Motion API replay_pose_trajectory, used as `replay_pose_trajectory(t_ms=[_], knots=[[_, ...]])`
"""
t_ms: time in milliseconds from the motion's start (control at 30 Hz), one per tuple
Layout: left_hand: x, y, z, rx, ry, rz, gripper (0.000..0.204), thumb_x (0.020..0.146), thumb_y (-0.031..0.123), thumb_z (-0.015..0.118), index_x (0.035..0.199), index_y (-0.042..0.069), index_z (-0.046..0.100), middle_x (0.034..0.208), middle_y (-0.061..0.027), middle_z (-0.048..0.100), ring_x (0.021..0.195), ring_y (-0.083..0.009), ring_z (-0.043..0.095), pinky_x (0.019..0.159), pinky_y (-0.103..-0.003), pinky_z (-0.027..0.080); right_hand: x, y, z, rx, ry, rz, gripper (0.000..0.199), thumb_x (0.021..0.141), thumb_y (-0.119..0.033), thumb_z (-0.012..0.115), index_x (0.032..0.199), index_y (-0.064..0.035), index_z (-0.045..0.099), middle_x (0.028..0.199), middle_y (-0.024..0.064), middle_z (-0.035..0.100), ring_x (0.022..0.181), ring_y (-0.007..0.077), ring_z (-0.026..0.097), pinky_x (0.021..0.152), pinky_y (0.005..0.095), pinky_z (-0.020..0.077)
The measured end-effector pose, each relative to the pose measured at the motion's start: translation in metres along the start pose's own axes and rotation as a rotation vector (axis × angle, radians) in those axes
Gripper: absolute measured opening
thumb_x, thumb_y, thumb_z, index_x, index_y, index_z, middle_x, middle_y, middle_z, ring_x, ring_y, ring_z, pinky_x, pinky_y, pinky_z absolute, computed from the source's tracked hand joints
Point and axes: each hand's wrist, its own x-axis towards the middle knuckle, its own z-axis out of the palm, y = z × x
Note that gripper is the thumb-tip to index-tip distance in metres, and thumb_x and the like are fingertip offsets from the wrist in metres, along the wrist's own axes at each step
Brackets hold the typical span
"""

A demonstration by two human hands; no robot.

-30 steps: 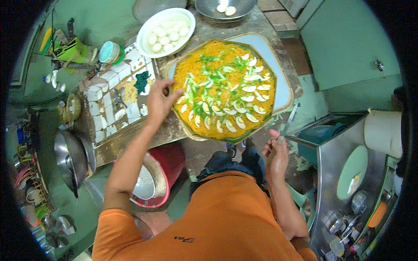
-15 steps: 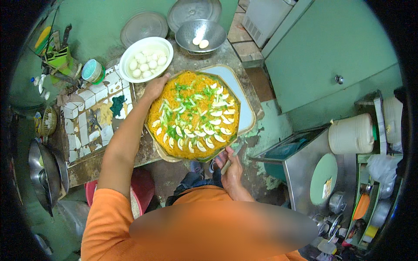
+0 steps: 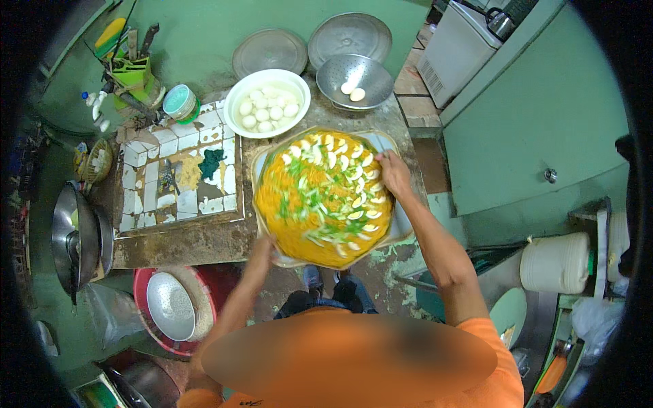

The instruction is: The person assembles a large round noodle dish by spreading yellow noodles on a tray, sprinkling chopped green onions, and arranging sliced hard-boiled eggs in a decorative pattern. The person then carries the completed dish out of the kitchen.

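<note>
While both arms reach forward, the counter (image 3: 197,238) carries a big tray (image 3: 398,228) heaped with orange noodles (image 3: 306,211), greens and egg slices at its right end. Beyond it stand a white bowl of peeled eggs (image 3: 266,105) and a metal colander (image 3: 355,80). Left hand (image 3: 264,250) grips the tray's near rim; right hand (image 3: 394,173) clasps its far-right edge.

Few packages in view — no signs, no screens. A round tub with a teal lid and white wall (image 3: 179,102) stands at the back left of the tiled counter, beside a green holder. A small white bottle with a blue cap (image 3: 93,103) sits left of that. A white plastic bucket (image 3: 556,262) stands at right — labels unreadable.
</note>
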Motion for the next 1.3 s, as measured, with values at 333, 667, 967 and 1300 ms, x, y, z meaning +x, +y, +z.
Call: replay_pose_trajectory(t_ms=[333, 667, 967, 1300], knots=[[-0.023, 0.129, 0.046, 0.689, -0.616, 0.256, 0.039, 0.095, 0.035, 0.06, 0.121, 0.006, 0.065, 0.109, -0.0101, 0.07, 0.097, -0.0194, 0.064, 0.089, -0.034, 0.05, 0.052, -0.07, -0.006, 0.296, 0.016, -0.537, 0.029, 0.088, -0.011, 0.049, 0.113, -0.0004, 0.058, 0.114, 0.0252, 0.06, 0.107, 0.0394, 0.058, 0.095, 0.045, 0.0446], [0.268, 0.325, 0.21, 1.11, 0.024, 0.883, 0.034, 0.08, 0.02, 0.072, 0.11, 0.004, 0.067, 0.104, -0.017, 0.068, 0.095, -0.0301, 0.067, 0.085, -0.04, 0.053, -0.095, 0.069, -0.093, 0.738, -0.006, 0.404, 0.025, 0.099, -0.023, 0.053, 0.113, -0.004, 0.061, 0.084, 0.0026, 0.064, 0.061, 0.0089, 0.049, 0.056, 0.0252, 0.0411], [0.371, 0.302, 0.248, 1.356, 0.061, 0.604, 0.039, 0.076, 0.019, 0.072, 0.111, 0.005, 0.065, 0.103, -0.0213, 0.068, 0.104, -0.0384, 0.064, 0.09, -0.042, 0.052, -0.153, 0.109, -0.112, 0.942, 0.062, 0.678, 0.021, 0.1, -0.02, 0.047, 0.112, -0.0084, 0.06, 0.074, -0.0024, 0.058, 0.051, 0.006, 0.043, 0.044, 0.0215, 0.03], [0.228, 0.292, 0.201, -0.175, -0.56, 0.529, 0.054, 0.087, 0.011, 0.072, 0.135, 0.002, 0.05, 0.109, -0.008, 0.067, 0.102, -0.0176, 0.063, 0.089, -0.03, 0.053, -0.105, -0.011, -0.116, 0.76, 0.027, 0.34, 0.031, 0.103, -0.031, 0.043, 0.111, -0.0055, 0.059, 0.066, -0.0023, 0.047, 0.051, 0.0074, 0.038, 0.047, 0.0238, 0.03]])
